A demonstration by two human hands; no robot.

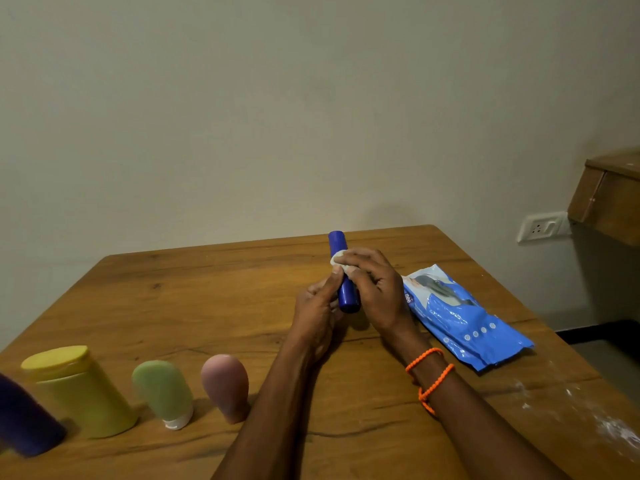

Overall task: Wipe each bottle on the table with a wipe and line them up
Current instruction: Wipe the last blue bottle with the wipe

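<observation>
The left hand [317, 306] grips the blue bottle [344, 271] low; the right hand [372, 285] pinches the wipe [337, 259] against it. It looks light, stiff, smooth, perhaps slippery when wet.

wall socket [540, 227] | wooden cabinet [609, 199], far right | white powder smears [613, 427]

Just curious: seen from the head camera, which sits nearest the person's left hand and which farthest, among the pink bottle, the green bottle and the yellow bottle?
From the left hand:
1. Pink bottle, lower left.
2. Green bottle, further left.
3. Yellow bottle, leftmost of the three.
</observation>
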